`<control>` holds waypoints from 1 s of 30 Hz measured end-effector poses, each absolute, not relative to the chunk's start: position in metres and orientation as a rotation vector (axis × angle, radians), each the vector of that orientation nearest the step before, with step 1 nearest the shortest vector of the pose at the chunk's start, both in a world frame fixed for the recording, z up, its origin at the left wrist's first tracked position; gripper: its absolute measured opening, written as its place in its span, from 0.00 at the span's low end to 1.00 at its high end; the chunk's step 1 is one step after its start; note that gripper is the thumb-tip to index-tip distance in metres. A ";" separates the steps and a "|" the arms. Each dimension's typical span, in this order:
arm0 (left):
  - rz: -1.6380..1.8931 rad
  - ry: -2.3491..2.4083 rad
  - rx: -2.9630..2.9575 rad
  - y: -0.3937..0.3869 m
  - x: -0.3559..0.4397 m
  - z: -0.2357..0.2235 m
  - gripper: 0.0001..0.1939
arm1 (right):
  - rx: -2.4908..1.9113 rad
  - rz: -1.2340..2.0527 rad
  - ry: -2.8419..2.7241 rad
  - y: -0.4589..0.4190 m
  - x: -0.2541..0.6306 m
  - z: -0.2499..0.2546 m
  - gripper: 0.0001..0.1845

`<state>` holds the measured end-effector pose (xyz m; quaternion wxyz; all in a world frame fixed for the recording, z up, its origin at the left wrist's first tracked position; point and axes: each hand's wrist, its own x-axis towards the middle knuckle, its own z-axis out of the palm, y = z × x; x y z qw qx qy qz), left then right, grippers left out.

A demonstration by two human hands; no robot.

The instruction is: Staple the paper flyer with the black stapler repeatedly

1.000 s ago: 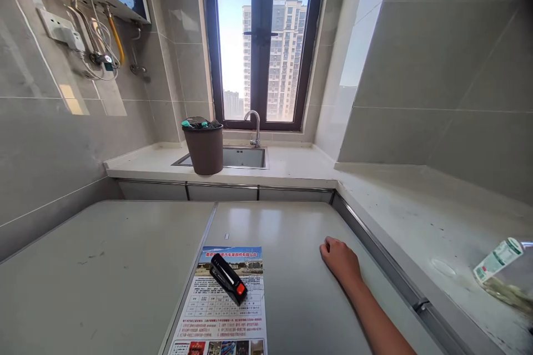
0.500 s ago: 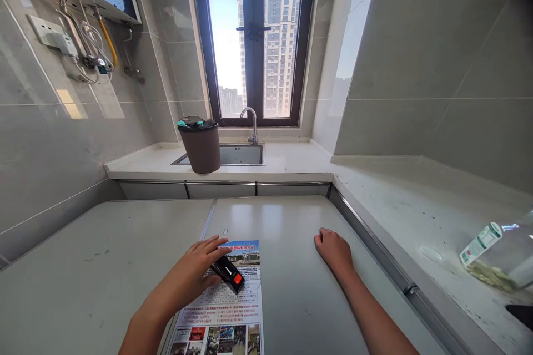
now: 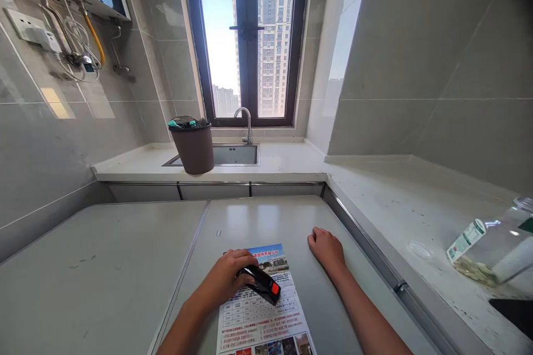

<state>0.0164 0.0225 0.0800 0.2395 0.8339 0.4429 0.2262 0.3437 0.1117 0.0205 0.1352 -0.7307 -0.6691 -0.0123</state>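
My left hand [image 3: 234,273] is closed around the rear end of a black stapler [image 3: 263,284] with a red patch at its front. The stapler lies slantwise over a printed flyer [image 3: 254,321], its red end toward the lower right. Whether it is lifted off the paper I cannot tell. To the right, my right hand [image 3: 327,248] rests on the grey table as a loose fist, apart from the flyer; its fingertips are curled out of sight, and nothing shows in it. Small thin metal bits, perhaps staples [image 3: 219,233], lie beyond the flyer.
The table [image 3: 104,277] has a seam left of the flyer. Behind it runs a white counter [image 3: 291,161] with a sink [image 3: 237,155], a faucet [image 3: 249,127] and a brown bucket [image 3: 194,147]. A clear jar [image 3: 506,244] stands on the right counter, beside a dark object [image 3: 514,313].
My left hand came into view, reached the stapler and closed on it. Stapler and flyer have shifted right, the flyer turning slightly. My right hand stays a fist on the table; the view has shifted.
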 end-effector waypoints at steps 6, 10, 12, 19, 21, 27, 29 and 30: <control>0.806 1.171 2.233 0.028 0.049 0.052 0.24 | -2.105 -0.027 -1.931 0.110 0.343 0.024 0.13; 0.784 1.317 2.244 0.027 0.031 0.046 0.35 | -2.088 -0.009 -1.914 0.109 0.343 0.024 0.12; 0.679 1.327 2.280 0.027 0.021 0.042 0.41 | -2.075 0.012 -1.905 0.109 0.343 0.026 0.12; 0.568 1.146 2.257 0.040 0.011 0.030 0.37 | -1.714 0.122 -2.085 0.091 0.313 0.049 0.16; 0.603 1.139 2.213 0.043 0.011 0.028 0.36 | -1.429 0.309 -2.207 0.075 0.297 0.058 0.18; 0.704 1.198 2.060 0.040 0.011 0.029 0.35 | -1.165 0.681 -2.404 0.036 0.262 0.067 0.24; 0.706 1.167 2.055 0.039 0.012 0.032 0.34 | -1.162 0.623 -2.442 0.032 0.260 0.064 0.25; 0.707 1.157 2.057 0.039 0.012 0.033 0.34 | -1.163 0.589 -2.453 0.032 0.260 0.063 0.24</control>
